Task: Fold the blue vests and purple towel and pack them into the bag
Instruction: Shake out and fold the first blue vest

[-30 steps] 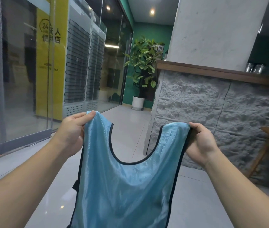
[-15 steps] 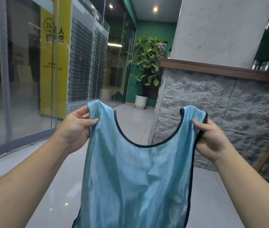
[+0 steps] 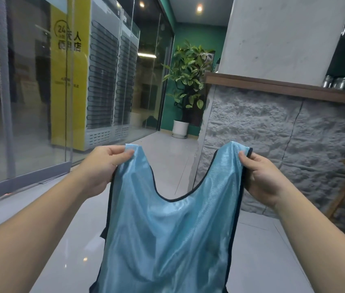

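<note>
- Head view: pale tiled floor (image 3: 167,157) running toward 12 o'clock, glass wall (image 3: 30,102) with a yellow sign panel (image 3: 70,70) at 10 o'clock, potted plant (image 3: 185,81) at 12 o'clock, rough grey stone counter front (image 3: 273,134) under a wooden ledge (image 3: 283,87) at 2 o'clock.
- Blue vest (image 3: 167,229) held up in mid-air at centre, hanging down toward 6 o'clock and out of frame, front spread flat, dark-edged neckline scooped between the two straps.
- Left hand (image 3: 101,168) at 9 o'clock of the vest, fingers (image 3: 123,154) and thumb closed in a pinch on the top of the left shoulder strap.
- Right hand (image 3: 260,176) at 3 o'clock of the vest, fingers curled round the outer edge of the right shoulder strap, thumb pressed on its front.
- Likely handling: thin, light, limp and shiny, so probably slippery and prone to sagging or sliding out of a fold; no stiffness to hold a crease.
- Best hold judged to be the strap tops or the dark bound edges, where the trim gives firmer purchase than the slick mesh.
- Purple towel, bag and any desk out of sight.
</note>
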`<state>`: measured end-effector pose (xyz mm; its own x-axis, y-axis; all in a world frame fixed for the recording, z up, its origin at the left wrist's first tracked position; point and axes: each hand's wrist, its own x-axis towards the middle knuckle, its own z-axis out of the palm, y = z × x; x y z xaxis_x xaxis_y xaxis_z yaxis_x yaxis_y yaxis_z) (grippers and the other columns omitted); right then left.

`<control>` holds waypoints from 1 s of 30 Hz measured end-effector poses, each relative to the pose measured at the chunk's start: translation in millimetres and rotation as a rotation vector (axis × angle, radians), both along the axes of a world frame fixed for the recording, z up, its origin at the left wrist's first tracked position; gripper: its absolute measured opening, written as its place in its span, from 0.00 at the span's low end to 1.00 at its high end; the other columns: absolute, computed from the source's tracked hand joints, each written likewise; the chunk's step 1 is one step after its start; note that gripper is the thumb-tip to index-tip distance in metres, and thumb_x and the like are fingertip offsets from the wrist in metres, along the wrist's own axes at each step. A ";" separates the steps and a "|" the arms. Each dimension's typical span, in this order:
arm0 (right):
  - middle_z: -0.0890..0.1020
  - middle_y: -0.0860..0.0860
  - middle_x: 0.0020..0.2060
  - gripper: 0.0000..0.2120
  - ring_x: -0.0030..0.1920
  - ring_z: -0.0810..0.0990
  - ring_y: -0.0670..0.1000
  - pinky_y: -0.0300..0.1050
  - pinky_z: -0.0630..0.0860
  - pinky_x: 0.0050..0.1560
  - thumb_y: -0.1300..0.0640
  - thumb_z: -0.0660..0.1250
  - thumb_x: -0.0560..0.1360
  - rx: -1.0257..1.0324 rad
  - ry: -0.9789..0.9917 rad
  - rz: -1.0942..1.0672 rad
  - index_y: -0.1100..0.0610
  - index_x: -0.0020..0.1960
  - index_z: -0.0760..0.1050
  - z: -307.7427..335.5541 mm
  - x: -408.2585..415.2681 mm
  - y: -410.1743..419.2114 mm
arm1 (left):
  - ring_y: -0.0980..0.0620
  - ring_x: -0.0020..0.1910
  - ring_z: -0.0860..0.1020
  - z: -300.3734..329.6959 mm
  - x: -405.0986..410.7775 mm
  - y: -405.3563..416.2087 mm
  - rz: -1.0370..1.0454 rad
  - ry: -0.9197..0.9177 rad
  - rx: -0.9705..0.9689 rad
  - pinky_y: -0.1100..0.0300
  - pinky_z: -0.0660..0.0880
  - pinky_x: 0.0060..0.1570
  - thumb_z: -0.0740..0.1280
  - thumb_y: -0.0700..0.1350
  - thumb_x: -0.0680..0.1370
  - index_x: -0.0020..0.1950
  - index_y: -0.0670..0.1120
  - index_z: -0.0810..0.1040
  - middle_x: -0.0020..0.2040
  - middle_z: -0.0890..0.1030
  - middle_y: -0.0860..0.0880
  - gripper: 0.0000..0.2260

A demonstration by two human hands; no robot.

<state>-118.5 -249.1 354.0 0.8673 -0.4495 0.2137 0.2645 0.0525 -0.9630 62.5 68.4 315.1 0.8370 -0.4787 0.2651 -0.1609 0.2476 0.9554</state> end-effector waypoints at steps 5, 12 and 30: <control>0.86 0.58 0.54 0.12 0.48 0.87 0.53 0.47 0.85 0.49 0.65 0.62 0.84 -0.030 -0.002 -0.057 0.61 0.63 0.81 0.0 3.7 -8.1 | 0.47 0.51 0.86 -1.0 -2.8 0.4 -0.046 -0.009 0.054 0.56 0.83 0.49 0.67 0.32 0.81 0.64 0.44 0.82 0.55 0.87 0.43 0.14; 0.86 0.58 0.55 0.17 0.53 0.86 0.57 0.55 0.83 0.58 0.72 0.61 0.79 0.108 -0.224 0.040 0.57 0.59 0.82 13.9 -9.6 -24.5 | 0.49 0.50 0.87 14.6 -6.4 3.0 -0.083 -0.008 -0.290 0.62 0.82 0.49 0.66 0.28 0.74 0.48 0.44 0.90 0.50 0.88 0.44 0.16; 0.86 0.60 0.50 0.12 0.44 0.86 0.56 0.50 0.84 0.45 0.64 0.67 0.81 0.066 0.008 -0.004 0.66 0.63 0.79 3.3 7.0 11.1 | 0.43 0.45 0.84 18.1 -18.5 -11.5 -0.143 0.078 -0.323 0.58 0.83 0.45 0.55 0.24 0.75 0.48 0.33 0.82 0.44 0.84 0.37 0.16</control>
